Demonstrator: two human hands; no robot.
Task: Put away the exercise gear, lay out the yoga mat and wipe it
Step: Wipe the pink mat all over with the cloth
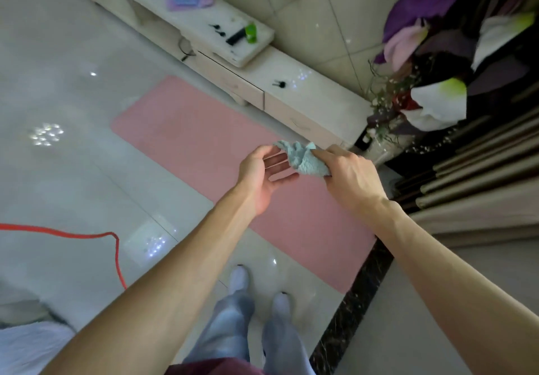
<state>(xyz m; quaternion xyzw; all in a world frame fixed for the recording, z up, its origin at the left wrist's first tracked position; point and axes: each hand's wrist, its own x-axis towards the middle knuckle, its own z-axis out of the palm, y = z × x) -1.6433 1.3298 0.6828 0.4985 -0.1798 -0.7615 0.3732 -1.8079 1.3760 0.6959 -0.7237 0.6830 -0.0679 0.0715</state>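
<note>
Head view: the right hand (353, 176) grips a crumpled pale-blue cloth (303, 158), fingers curled round it, above the pink yoga mat (186, 129). The mat lies flat on the tiled floor (73, 170), along the low cabinet (291, 88) on its far side. The left hand (262, 173) is just beside the cloth, palm up, fingers loosely spread. A red cord (73, 233) trails at near left
</note>
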